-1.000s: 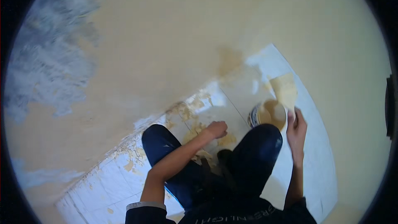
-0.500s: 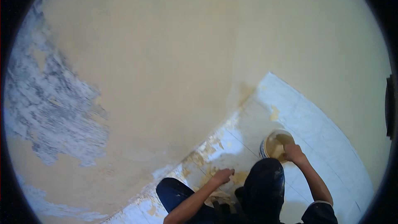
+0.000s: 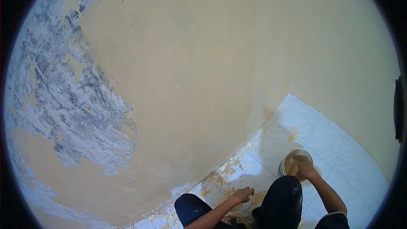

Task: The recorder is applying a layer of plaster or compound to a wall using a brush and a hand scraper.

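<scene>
My right hand (image 3: 306,169) is closed inside the rim of a round white bucket (image 3: 281,166) of tan liquid, gripping a flat tan tool (image 3: 294,167) that is mostly hidden there. My left hand (image 3: 243,194) hangs between my dark-trousered knees with fingers loosely apart and nothing visible in them. Tan flakes (image 3: 227,169) lie on the white tiled floor (image 3: 335,152) around it, along the wall's foot.
A beige wall (image 3: 186,80) rises ahead of me, with a large scraped grey-white patch (image 3: 72,106) at the left and flaking spots near the top. Another pale wall (image 3: 335,59) meets it at a corner on the right.
My right hand has brought the flat tool from above the bucket down into it. My left hand's fingers have loosened. The view has tilted up, showing more wall.
</scene>
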Demonstrator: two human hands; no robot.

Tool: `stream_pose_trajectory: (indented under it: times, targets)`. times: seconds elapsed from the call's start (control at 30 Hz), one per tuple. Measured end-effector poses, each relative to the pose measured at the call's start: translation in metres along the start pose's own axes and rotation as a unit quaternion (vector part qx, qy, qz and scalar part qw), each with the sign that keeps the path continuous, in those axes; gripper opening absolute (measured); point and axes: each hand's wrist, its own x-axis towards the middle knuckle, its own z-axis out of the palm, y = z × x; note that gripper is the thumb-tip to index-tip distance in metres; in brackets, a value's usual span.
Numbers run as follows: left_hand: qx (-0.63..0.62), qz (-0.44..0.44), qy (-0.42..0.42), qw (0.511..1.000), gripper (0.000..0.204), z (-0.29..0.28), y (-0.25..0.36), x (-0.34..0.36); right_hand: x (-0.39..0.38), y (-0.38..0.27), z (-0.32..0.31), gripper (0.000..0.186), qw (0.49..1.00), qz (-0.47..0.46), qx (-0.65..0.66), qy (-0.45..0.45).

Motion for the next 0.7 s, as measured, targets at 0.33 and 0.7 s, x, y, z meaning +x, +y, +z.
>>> stream_pose_trajectory:
  times: [0.33, 0.7]
  targets:
    - [-0.006, 0.020, 0.112, 0.993, 0.041, 0.014, 0.004, -0.028, 0.006, 0.003, -0.030, 0.037, 0.996, -0.058, 0.064, 0.037]
    - [-0.060, 0.022, 0.094, 0.993, 0.039, 0.018, 0.026, -0.059, -0.009, 0.012, -0.061, 0.022, 0.996, -0.085, 0.007, -0.006]
